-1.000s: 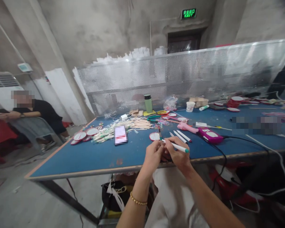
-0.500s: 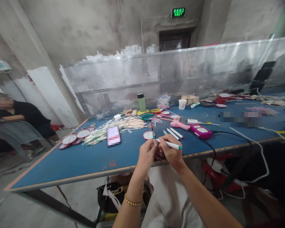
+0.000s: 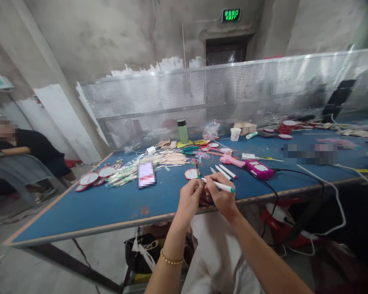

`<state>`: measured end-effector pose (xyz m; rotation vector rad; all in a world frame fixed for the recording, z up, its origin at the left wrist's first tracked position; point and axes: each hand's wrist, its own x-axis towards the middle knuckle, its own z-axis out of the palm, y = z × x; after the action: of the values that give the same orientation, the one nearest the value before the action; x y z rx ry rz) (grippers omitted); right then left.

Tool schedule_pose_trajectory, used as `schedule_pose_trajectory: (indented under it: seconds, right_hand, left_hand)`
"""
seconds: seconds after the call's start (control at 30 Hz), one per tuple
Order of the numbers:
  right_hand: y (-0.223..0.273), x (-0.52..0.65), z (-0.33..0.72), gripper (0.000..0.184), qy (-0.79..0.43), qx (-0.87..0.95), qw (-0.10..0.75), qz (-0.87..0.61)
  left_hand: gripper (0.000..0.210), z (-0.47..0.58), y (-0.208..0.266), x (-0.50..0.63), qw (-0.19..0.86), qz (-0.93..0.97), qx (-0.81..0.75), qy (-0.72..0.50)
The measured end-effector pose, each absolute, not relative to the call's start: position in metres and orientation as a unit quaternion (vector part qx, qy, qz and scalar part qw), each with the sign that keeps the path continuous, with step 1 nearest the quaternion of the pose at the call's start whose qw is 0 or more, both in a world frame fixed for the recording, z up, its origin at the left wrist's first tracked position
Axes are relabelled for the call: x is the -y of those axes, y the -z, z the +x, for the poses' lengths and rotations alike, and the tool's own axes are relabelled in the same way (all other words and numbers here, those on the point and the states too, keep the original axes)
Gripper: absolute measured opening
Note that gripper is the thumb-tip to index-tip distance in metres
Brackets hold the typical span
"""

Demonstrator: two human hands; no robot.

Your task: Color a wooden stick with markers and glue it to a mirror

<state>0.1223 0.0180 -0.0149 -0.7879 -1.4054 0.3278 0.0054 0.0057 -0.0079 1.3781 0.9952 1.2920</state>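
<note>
My left hand [image 3: 189, 199] is closed on a thin flat stick [image 3: 196, 168], held upright, with red-brown and green colouring along its upper part. A white marker pen with a green end [image 3: 224, 187] is gripped in my right hand [image 3: 223, 201]. The pen lies across toward the stick, and its tip is close to my left fingers; I cannot tell whether it touches. Both hands are over the table's front edge. Just behind the stick is a round white disc with a red rim [image 3: 190, 174]. Several other white marker pens [image 3: 223, 172] lie right of it.
On the blue table [image 3: 110, 208] are a phone [image 3: 146, 174], loose wooden sticks [image 3: 174, 158], red-rimmed discs [image 3: 88, 179], a green bottle [image 3: 182, 131], a paper cup [image 3: 235, 134] and a purple device [image 3: 259, 169] with a black cable. A perforated metal screen [image 3: 150, 98] stands behind. A person [image 3: 33, 145] sits at left.
</note>
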Motion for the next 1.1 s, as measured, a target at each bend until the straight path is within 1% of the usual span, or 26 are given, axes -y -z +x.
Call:
schedule_pose_trajectory:
  seconds: [0.77,1.1]
  right_hand:
    - [0.0175,-0.0211,0.1208,0.021,-0.133,0.637,0.675,-0.348]
    - [0.0169,-0.0192,0.1214,0.020,-0.132,0.632,0.677,-0.354]
  left_hand:
    - [0.026,0.0070,0.0092,-0.0057,0.469,0.561,-0.415,-0.542]
    - [0.029,0.0058,0.0101,-0.0065,0.474,0.566,-0.412,-0.534]
